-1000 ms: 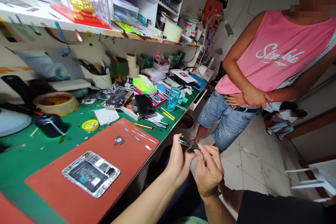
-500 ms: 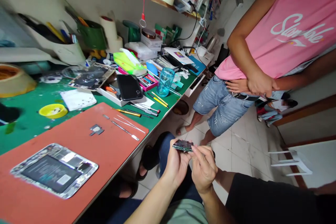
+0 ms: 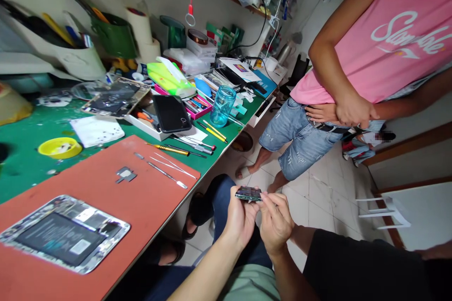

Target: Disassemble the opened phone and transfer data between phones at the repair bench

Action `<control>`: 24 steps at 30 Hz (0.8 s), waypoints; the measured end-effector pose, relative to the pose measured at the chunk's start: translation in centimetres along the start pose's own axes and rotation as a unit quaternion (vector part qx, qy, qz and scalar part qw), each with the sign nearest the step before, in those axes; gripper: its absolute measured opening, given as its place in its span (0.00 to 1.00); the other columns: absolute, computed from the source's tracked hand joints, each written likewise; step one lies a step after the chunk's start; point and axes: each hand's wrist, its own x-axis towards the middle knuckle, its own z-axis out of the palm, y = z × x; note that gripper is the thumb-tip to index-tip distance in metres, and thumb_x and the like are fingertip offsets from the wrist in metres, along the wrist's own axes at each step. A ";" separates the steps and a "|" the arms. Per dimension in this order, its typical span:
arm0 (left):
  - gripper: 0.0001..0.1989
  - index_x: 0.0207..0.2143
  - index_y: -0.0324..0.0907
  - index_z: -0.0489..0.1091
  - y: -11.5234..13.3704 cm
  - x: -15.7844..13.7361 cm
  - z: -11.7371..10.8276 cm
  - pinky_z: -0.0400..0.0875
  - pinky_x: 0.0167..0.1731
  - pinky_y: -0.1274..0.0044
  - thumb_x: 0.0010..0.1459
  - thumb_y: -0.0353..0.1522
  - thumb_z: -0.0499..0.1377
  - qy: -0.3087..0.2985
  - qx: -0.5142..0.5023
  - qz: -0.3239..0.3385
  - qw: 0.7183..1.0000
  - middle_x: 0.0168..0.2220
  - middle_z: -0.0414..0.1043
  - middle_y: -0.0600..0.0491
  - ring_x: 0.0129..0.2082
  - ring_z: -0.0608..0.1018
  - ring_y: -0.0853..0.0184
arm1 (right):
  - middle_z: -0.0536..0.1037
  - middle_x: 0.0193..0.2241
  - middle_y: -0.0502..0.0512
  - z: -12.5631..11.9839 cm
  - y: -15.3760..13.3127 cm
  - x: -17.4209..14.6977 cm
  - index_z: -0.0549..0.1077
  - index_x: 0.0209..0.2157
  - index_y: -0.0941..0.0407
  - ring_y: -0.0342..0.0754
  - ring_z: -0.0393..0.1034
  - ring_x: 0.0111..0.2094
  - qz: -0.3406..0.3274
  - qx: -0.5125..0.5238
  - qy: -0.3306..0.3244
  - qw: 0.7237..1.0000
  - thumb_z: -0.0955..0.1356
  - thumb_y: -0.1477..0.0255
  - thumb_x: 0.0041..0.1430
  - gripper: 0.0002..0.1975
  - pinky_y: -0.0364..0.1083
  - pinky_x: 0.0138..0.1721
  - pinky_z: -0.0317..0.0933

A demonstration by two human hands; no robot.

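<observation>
A small dark green circuit board (image 3: pixel 248 194) is held off the bench, over my lap. My left hand (image 3: pixel 240 218) grips it from the left and below. My right hand (image 3: pixel 276 221) pinches its right end with thumb and forefinger. On the red mat (image 3: pixel 116 207) at the bench's near left lies an opened phone frame (image 3: pixel 61 233) with its battery showing. A small metal shield (image 3: pixel 125 175) and thin tweezers and pry tools (image 3: pixel 165 169) lie further back on the mat.
The green bench (image 3: pixel 28 160) carries a yellow dish (image 3: pixel 59 147), a black phone (image 3: pixel 171 113), a blue glass jar (image 3: pixel 223 106), screwdrivers and tool cups. A person in a pink top (image 3: pixel 388 47) stands close at the right, on the tiled floor.
The view tilted down and left. My hands with the board dropped slightly lower toward my lap, and the board turned flatter. The standing person stayed put.
</observation>
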 end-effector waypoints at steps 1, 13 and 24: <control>0.09 0.34 0.39 0.69 0.0 -0.1 0.0 0.82 0.33 0.76 0.70 0.30 0.55 0.006 -0.002 0.000 1.000 0.33 0.77 0.46 0.31 0.81 0.64 | 0.80 0.41 0.56 0.0 0.0 0.0 0.80 0.56 0.51 0.48 0.77 0.43 0.004 -0.004 0.000 1.000 0.73 0.86 0.65 0.23 0.48 0.42 0.78; 0.13 0.30 0.40 0.66 -0.8 -0.6 0.3 0.77 0.27 0.82 0.71 0.28 0.54 0.027 -0.023 0.003 0.999 0.26 0.70 0.53 0.24 0.76 0.69 | 0.79 0.41 0.55 -0.7 0.6 -0.6 0.80 0.55 0.52 0.46 0.76 0.43 0.042 0.003 -0.013 0.999 0.72 0.88 0.64 0.23 0.46 0.43 0.75; 0.09 0.34 0.39 0.67 -1.1 -0.8 0.7 0.81 0.32 0.78 0.71 0.29 0.53 0.015 -0.016 0.010 1.000 0.33 0.76 0.44 0.31 0.81 0.64 | 0.81 0.42 0.56 -1.1 0.7 -0.6 0.80 0.57 0.51 0.48 0.77 0.45 0.013 0.015 0.009 1.000 0.73 0.91 0.61 0.28 0.49 0.42 0.78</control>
